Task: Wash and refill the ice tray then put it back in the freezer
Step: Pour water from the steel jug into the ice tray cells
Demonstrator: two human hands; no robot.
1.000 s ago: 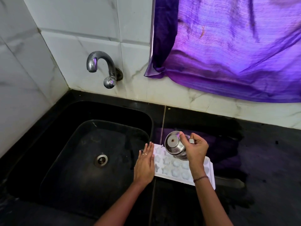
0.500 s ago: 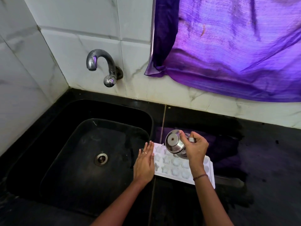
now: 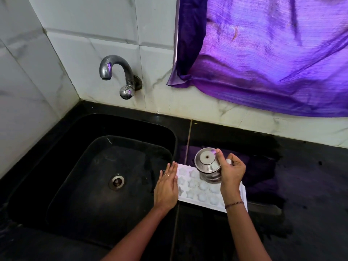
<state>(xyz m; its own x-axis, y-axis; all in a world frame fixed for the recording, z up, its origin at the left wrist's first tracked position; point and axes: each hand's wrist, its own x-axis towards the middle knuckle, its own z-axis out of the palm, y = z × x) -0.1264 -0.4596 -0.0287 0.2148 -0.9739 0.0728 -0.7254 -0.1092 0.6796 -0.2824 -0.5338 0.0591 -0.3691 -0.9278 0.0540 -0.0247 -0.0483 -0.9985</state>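
A white ice tray (image 3: pixel 195 191) with star and round moulds lies flat on the black counter just right of the sink. My left hand (image 3: pixel 166 187) rests flat with straight fingers on the tray's left end. My right hand (image 3: pixel 232 174) grips a small steel jug (image 3: pixel 208 165), tipped so its base faces me, over the tray's far cells. My right wrist hides the tray's right end. Whether water is flowing from the jug cannot be made out.
A black sink (image 3: pixel 105 178) with a round drain (image 3: pixel 116 182) fills the left. A steel tap (image 3: pixel 118 76) sticks out of the white tiled wall above it. A purple curtain (image 3: pixel 273 53) hangs at upper right. The black counter (image 3: pixel 310 185) extends right.
The steel jug has tipped slightly further over the tray in my right hand. My left hand stays on the tray's left end.
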